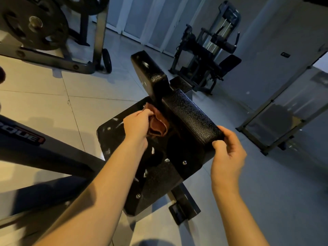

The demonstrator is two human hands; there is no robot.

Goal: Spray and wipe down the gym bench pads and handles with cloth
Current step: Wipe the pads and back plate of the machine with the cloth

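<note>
The left hand (137,124) grips a red cloth (157,126) against the streaked bench pad (159,176), the right hand (226,148) pinches the near pad (191,118); wiping looks unfinished.

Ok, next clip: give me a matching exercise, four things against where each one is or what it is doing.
Things:
1. cloth
2. right hand
3. weight plate
4. far machine

Places or states:
A. top left of the view
B. grips the end of the upper pad
C. in the background, beyond the pads
D. bunched in the left hand, against the lower pad

Pairs: 1-D, 2-B, 3-A, 4-C.
</note>
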